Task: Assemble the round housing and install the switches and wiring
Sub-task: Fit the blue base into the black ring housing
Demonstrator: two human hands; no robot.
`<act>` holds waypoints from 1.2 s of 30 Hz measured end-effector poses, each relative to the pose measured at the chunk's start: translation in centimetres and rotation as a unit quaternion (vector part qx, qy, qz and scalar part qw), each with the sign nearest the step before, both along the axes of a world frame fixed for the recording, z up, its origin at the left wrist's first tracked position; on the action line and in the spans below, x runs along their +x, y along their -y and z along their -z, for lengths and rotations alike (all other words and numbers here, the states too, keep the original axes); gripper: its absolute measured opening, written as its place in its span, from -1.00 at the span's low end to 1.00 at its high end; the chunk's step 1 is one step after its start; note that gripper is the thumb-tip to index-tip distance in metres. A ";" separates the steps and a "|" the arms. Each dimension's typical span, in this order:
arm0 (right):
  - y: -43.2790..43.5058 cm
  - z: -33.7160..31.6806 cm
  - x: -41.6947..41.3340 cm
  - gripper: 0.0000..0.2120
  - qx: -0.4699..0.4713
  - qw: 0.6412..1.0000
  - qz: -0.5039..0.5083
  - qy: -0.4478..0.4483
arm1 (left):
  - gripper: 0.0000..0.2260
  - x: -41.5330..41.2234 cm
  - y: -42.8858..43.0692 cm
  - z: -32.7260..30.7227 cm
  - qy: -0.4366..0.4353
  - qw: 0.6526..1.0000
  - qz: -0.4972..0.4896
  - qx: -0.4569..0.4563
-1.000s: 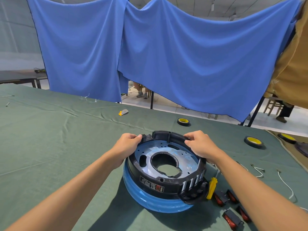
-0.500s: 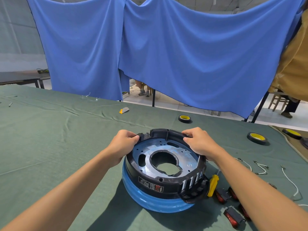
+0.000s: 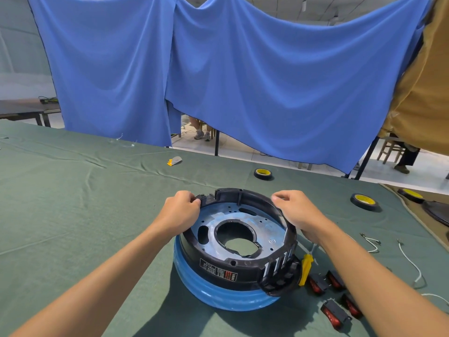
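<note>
A round black housing ring (image 3: pixel 245 271) with a silvery-blue inner plate (image 3: pixel 239 216) sits on top of a blue round base (image 3: pixel 218 295) on the green table. My left hand (image 3: pixel 181 209) grips the ring's far left rim. My right hand (image 3: pixel 295 212) grips the far right rim, fingers curled over the edge. Several red rocker switches (image 3: pixel 334 313) lie to the right of the base. White wires (image 3: pixel 410 261) lie further right.
A yellow-handled screwdriver (image 3: pixel 306 267) lies against the housing's right side. Rolls of black tape with yellow cores (image 3: pixel 364 201) (image 3: pixel 263 173) sit at the back right. A small yellow-grey item (image 3: pixel 174 161) lies at the back. Blue cloth (image 3: pixel 218 69) hangs behind the table.
Both hands keep their grip on the ring. The right hand has slid a little rightwards along the rim, and the ring looks slightly turned on the blue base.
</note>
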State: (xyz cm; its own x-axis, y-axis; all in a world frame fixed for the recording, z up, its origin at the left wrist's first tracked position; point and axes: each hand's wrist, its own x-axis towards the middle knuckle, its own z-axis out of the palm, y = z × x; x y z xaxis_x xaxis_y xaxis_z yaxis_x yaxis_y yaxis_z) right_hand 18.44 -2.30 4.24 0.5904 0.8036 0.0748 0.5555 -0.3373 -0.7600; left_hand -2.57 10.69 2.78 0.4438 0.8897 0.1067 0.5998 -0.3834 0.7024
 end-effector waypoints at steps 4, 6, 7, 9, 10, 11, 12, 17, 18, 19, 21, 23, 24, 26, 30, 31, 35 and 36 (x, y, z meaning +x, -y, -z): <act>0.8 0.9 -0.5 -0.66 -0.011 0.999 0.038 -0.021 | -0.70 0.9 2.0 -0.8 -0.061 0.981 0.086 0.163; 0.9 1.1 -0.9 -0.63 -0.006 0.999 0.042 -0.008 | -0.68 1.6 3.0 -1.1 -0.097 0.957 0.182 0.202; 1.0 1.0 -1.2 -0.63 -0.001 0.999 0.049 -0.005 | -0.66 1.9 3.4 -1.3 -0.125 0.944 0.225 0.205; 1.0 1.1 -1.4 -0.64 0.003 0.999 0.053 0.001 | -0.67 2.3 4.2 -1.5 -0.161 0.929 0.294 0.158; 1.0 1.2 -1.4 -0.64 0.004 0.999 0.052 0.001 | -0.70 2.4 4.5 -1.4 -0.169 0.924 0.318 0.130; 1.1 1.1 -1.6 -0.63 -0.001 0.998 0.056 -0.003 | -0.72 2.5 4.7 -1.3 -0.180 0.918 0.331 0.120; 1.1 1.2 -1.6 -0.62 -0.002 0.998 0.058 -0.002 | -0.73 2.5 4.9 -1.2 -0.192 0.914 0.335 0.123; 1.7 0.6 -1.5 -0.64 -0.027 0.996 0.075 0.026 | -0.73 2.0 5.1 -1.2 -0.140 0.919 0.325 0.177; 1.9 0.4 -1.3 -0.67 -0.036 0.994 0.083 0.053 | -0.74 1.9 5.1 -1.2 -0.136 0.918 0.324 0.182; 2.1 0.0 -1.4 -0.67 -0.056 0.991 0.090 0.087 | -0.75 1.8 5.1 -1.1 -0.142 0.917 0.325 0.183; 2.5 -1.1 -1.7 -0.67 -0.108 0.982 0.065 0.139 | -0.76 1.8 5.0 -0.8 -0.179 0.913 0.325 0.171; 2.5 -2.0 -2.1 -0.86 -0.153 0.974 0.032 0.163 | -0.72 2.0 4.9 -0.6 -0.209 0.908 0.332 0.146; 2.5 -2.3 -2.3 -0.93 -0.166 0.969 0.026 0.181 | -0.70 2.2 4.8 -0.5 -0.215 0.906 0.339 0.132; 2.3 -2.8 -2.6 -0.86 -0.178 0.961 0.023 0.212 | -0.71 2.4 4.7 -0.6 -0.223 0.903 0.349 0.111; 2.0 -4.0 -3.1 -0.82 -0.172 0.959 0.028 0.223 | -0.70 2.2 4.7 -0.7 -0.223 0.903 0.353 0.099; 2.0 -4.2 -3.2 -0.82 -0.172 0.958 0.031 0.227 | -0.69 2.1 4.7 -0.7 -0.219 0.904 0.354 0.096; 2.1 -4.0 -3.2 -0.81 -0.178 0.957 0.044 0.227 | -0.70 2.0 4.7 -0.8 -0.216 0.903 0.358 0.096; 2.2 -3.8 -3.4 -0.81 -0.181 0.957 0.046 0.222 | -0.70 2.0 4.7 -0.8 -0.217 0.904 0.356 0.097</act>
State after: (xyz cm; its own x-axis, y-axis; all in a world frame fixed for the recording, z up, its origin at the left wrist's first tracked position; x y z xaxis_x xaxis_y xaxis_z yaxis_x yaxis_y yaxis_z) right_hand 15.09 -4.52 8.07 0.6339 0.7710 0.0612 0.7525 -0.5965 -0.2793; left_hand -0.55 5.99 3.53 0.9341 0.3453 -0.0913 0.3552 -0.8716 0.3378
